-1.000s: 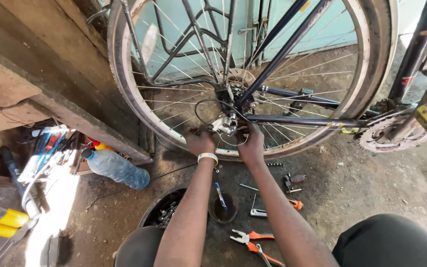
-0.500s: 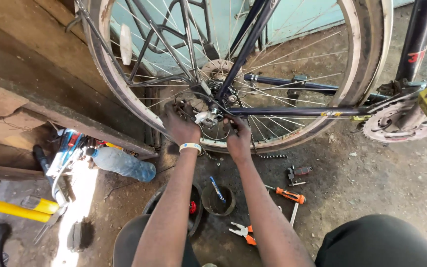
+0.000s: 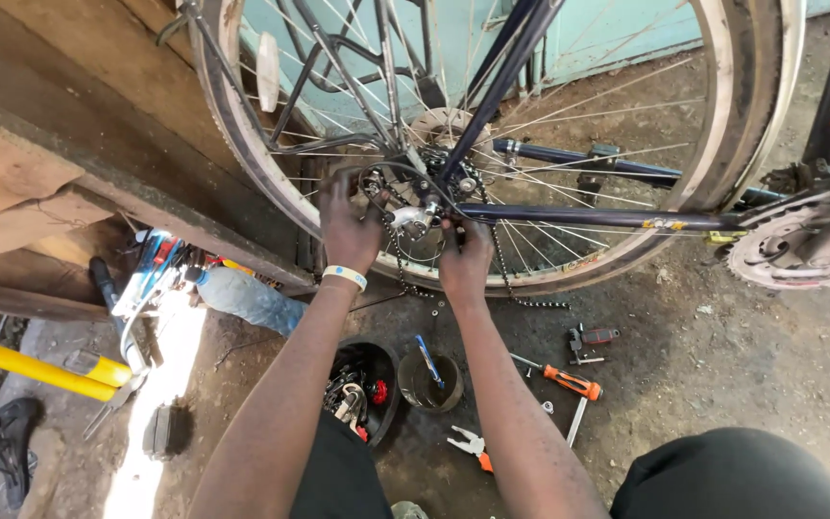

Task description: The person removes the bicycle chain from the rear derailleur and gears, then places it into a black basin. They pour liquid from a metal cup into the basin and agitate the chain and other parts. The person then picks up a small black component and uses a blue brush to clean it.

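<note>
A bicycle rear wheel [image 3: 271, 183] with a worn tyre and thin spokes fills the upper view, held in a dark blue frame [image 3: 578, 216]. My left hand [image 3: 346, 226], with a pale wristband, grips the rear derailleur [image 3: 405, 216] by the hub. My right hand [image 3: 466, 258] pinches the same part from the right, just below the axle. A slack chain [image 3: 506, 279] droops under the hub down to the dirt. The fingertips of both hands are partly hidden behind the metal parts.
On the dirt floor lie an orange-handled screwdriver [image 3: 569, 380], orange pliers [image 3: 468, 445], a small round tin [image 3: 431, 380] and a black bowl of parts [image 3: 362, 389]. A plastic bottle [image 3: 242, 296], a yellow bar [image 3: 36, 370] and wooden planks [image 3: 40, 183] are at left. The chainring [image 3: 785, 255] is at right.
The view has shifted lower and nearer. Both hands stay at the hub; my left hand has moved up onto the derailleur, my right stays under the axle.
</note>
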